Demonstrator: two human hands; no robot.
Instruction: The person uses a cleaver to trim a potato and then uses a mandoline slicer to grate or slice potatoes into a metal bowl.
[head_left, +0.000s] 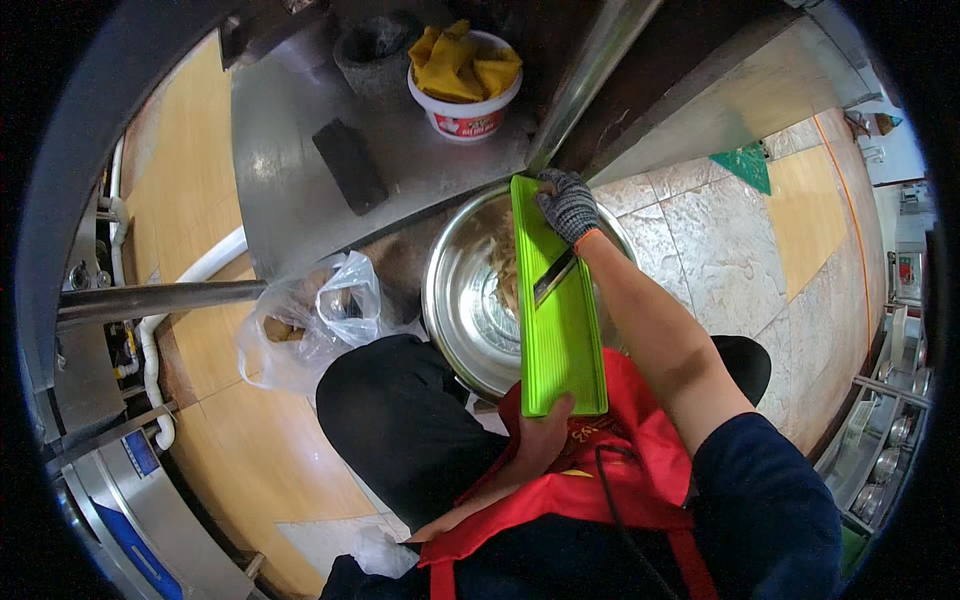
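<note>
A green plastic mandoline slicer (559, 337) with a slanted metal blade lies over a round stainless steel bowl (472, 300). My left hand (547, 435), bare, holds the slicer's near end. My right hand (568, 206), in a grey knitted glove with an orange cuff, is on the far part of the slicer beyond the blade; whether it has something under its palm is hidden. Pale shredded or sliced pieces (504, 262) lie in the bowl, left of the slicer.
A clear plastic bag (352, 300) with brown, roundish items (281, 328) is left of the bowl. On the metal shelf (285, 202) stand a white tub (465, 112) with a yellow cloth (454, 67) and a dark flat block (351, 166). A metal post (592, 82) rises beyond the bowl.
</note>
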